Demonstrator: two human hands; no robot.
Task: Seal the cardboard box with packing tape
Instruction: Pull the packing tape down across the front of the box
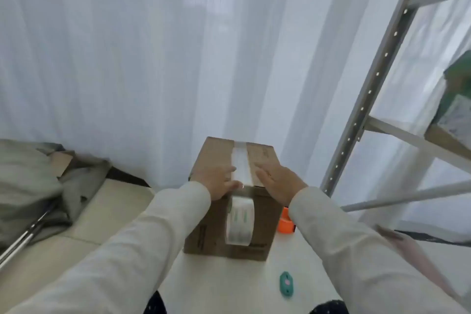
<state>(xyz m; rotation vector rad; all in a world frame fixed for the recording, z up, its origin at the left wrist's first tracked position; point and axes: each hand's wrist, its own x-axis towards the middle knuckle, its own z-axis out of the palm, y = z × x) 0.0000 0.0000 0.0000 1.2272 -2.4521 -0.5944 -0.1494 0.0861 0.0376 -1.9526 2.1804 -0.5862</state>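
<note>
white curtains behind, white counter (229, 285) below. item: cardboard box (216, 227) at counter centre, strip of packing tape (240, 166) along its top seam. tape roll (239, 222) hangs against the near face. my left hand (219, 181) and right hand (280, 181) lie flat on the lid, fingers spread, either side of the strip. orange roll (285, 223) beside box; teal cutter (287, 285) nearer me.

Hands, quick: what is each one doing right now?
Left hand: open, flat on the box top beside the tape, holding nothing.
Right hand: open, flat on the box top, holding nothing.
</note>
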